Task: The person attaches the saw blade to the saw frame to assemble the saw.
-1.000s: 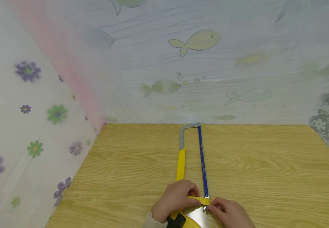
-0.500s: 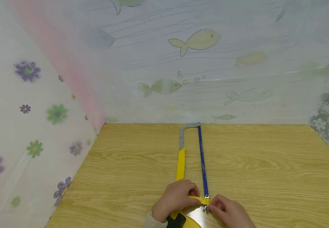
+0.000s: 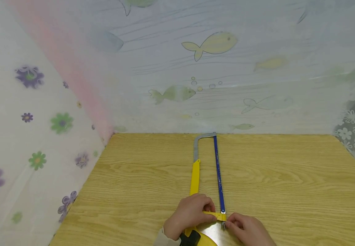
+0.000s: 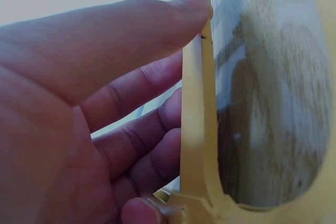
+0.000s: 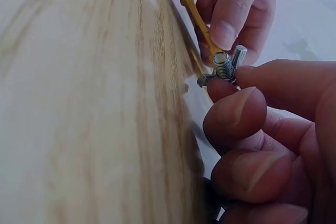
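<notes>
A hacksaw lies on the table, its blue blade [image 3: 218, 174] running away from me and its frame [image 3: 194, 177] yellow near me, grey at the far end. My left hand [image 3: 191, 213] grips the yellow crossbar [image 3: 217, 216] at the blade's near end; in the left wrist view, thumb and fingers [image 4: 152, 150] lie on either side of this bar [image 4: 197, 129]. My right hand [image 3: 248, 228] pinches the metal wing nut [image 5: 239, 55] between thumb and index finger. A threaded bolt end [image 5: 222, 64] sticks out through the nut. The saw's handle is partly hidden by my left hand and wrist.
The wood-grain table [image 3: 288, 177] meets a back wall sheet [image 3: 165, 68] printed with fish. A flower-printed sheet [image 3: 42, 136] stands at the left. The hacksaw's far end lies close to the back wall. A black strap [image 3: 190, 238] is on my left wrist.
The wing nut has turned under my right fingers, its wings now standing at another angle. My left hand and the hacksaw frame keep their places.
</notes>
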The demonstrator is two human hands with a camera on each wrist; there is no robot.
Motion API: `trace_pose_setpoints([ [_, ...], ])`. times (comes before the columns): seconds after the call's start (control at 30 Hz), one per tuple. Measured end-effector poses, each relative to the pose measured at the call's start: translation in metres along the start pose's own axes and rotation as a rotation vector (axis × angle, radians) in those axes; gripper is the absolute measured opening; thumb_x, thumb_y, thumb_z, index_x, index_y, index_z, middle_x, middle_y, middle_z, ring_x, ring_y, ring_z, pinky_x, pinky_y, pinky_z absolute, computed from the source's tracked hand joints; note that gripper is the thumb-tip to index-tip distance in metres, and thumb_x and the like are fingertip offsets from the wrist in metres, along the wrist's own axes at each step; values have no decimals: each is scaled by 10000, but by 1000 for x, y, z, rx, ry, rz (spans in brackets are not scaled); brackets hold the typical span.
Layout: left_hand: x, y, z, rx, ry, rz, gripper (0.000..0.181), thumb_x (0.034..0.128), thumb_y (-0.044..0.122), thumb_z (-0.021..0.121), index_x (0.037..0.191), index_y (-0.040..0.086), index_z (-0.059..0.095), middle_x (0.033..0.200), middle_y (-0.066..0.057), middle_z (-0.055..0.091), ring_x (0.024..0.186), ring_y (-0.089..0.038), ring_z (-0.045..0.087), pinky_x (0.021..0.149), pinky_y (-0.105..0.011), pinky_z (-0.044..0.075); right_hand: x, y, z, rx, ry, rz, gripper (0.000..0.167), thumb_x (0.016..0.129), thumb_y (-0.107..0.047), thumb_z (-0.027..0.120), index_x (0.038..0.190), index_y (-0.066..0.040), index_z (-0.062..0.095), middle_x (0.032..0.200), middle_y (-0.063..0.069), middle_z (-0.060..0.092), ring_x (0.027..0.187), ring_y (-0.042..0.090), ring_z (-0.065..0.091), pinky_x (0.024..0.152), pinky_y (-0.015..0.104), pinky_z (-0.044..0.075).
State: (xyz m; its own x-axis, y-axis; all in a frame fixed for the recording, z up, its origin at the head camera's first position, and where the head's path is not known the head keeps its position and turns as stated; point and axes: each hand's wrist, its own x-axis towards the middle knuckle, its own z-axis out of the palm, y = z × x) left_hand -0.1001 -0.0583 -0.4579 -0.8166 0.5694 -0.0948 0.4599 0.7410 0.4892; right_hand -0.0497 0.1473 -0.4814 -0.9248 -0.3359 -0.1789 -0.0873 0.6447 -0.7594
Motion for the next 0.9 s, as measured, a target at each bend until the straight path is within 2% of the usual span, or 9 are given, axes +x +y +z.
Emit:
trace_pose_setpoints([
  [0.23,0,0,0,-4,-9,-7,156,718,420,704,766,315,600,675,212,435,602,31,392,532,-168,335,-1,-3,1,-2,3,26,240,864,-452,503,807,-252,622,554,-134,451,469,15,376,463,215,312],
  [0.57,0,0,-1,-4,0,-1,157,718,418,704,769,309,602,679,213,437,608,37,393,540,-163,336,-2,-7,4,-108,20,44,296,862,-511,461,757,-266,589,549,-144,435,476,10,357,473,213,307],
  [0.9,1,-1,0,-14,-10,-10,158,717,426,702,767,318,600,684,217,442,613,38,398,546,-166,339,-3,-6,2,-105,27,-12,264,883,-446,474,796,-247,625,587,-168,458,500,-11,375,487,210,315],
])
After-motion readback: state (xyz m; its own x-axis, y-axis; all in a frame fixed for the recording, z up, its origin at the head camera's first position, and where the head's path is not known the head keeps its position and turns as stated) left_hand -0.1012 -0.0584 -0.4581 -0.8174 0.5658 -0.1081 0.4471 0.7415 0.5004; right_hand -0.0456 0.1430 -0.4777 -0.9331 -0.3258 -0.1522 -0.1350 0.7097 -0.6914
